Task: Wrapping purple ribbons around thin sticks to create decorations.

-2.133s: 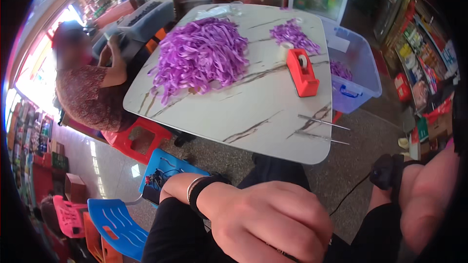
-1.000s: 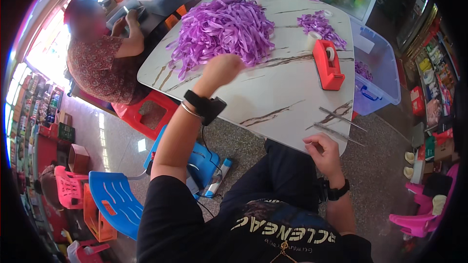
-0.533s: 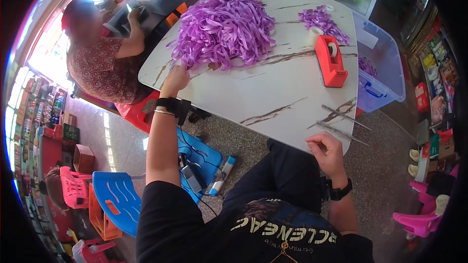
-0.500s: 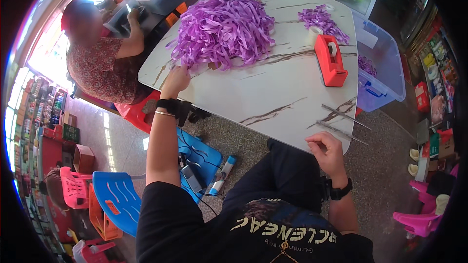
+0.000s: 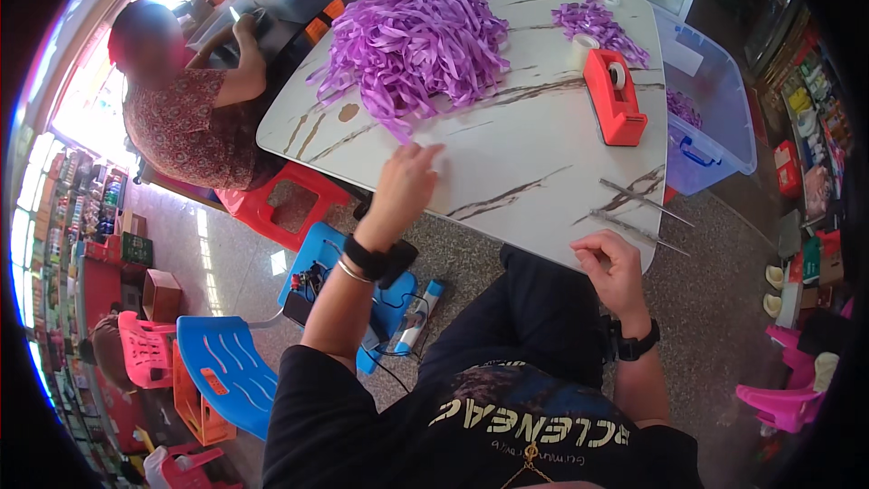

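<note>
Heaped on the marbled table [image 5: 507, 163]: purple ribbons [image 5: 416, 45], probably light, limp, slippery; best pinched by 1 loose end. At left hand [image 5: 403, 188], beside nearest strands: cannot tell whether pinching. At right hand [image 5: 617, 270]: fingers loosely curled, released.

Near side of worktop [image 5: 525, 149]: black shirt [image 5: 389, 439] carries big pale lettering [image 5: 534, 427], upside down; smaller script [image 5: 539, 454] farther from worktop.

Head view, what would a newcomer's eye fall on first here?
The big purple ribbon heap on the far left part of the table stands out most. Next comes the red tape dispenser near the table's right edge, then the left hand, just on the heap's near side.
</note>
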### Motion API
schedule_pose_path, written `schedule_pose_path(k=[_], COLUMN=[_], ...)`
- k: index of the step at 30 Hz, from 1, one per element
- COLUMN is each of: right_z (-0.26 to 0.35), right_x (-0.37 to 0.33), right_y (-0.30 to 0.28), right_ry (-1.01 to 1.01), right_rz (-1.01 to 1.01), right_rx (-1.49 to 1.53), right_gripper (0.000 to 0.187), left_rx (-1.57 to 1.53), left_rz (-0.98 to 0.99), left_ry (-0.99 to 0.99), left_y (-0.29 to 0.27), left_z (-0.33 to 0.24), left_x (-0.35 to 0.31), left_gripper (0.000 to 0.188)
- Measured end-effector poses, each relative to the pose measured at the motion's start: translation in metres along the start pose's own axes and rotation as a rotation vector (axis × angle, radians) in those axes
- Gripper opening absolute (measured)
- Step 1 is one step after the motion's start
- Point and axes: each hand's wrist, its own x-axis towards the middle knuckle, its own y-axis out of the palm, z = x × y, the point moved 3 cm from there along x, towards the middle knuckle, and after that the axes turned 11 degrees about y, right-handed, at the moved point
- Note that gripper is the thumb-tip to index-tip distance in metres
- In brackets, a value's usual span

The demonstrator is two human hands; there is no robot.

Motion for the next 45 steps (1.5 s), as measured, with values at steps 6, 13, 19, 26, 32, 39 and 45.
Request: schedule_pose_path(k=[6,13,19,26,32,39,45], right_z=[0.001,0.002,0.009,0.010,-0.013,-0.009,0.007], right_x=[-0.004,-0.007,-0.015,-0.031,-0.058,-0.071,-0.079], right_y=[0.001,0.002,0.000,-0.056,-0.125,-0.152,-0.147], right_ry=[0.035,0.105,0.142,0.039,0.056,-0.265,-0.059], right_rz=[0.001,0.096,0.326,0.287,0.137,0.118,0.119], right_rx=[0.038,0.245,0.437,0.590,0.794,0.936,1.266], right_gripper=[0.017,0.049,0.042,0.023,0.024,0.021,0.010], left_rx=[-0.355,-0.759,-1.581,-1.658,-1.766,-1.865,-1.740], left_rz=[-0.031,0.096,0.461,0.186,0.149,0.131,0.555], left_ry=[0.216,0.282,-0.128,-0.180,-0.202,-0.175,-0.150], left_y=[0.028,0.036,-0.016,-0.036,-0.021,-0.003,0.011], left_z=[-0.091,-0.158,-0.181,-0.148,-0.122,-0.111,-0.128], left_x=[0.008,0.020,0.040,0.050,0.042,0.032,0.019], left_gripper=[0.021,0.016,0.017,0.018,0.010,0.009,0.041])
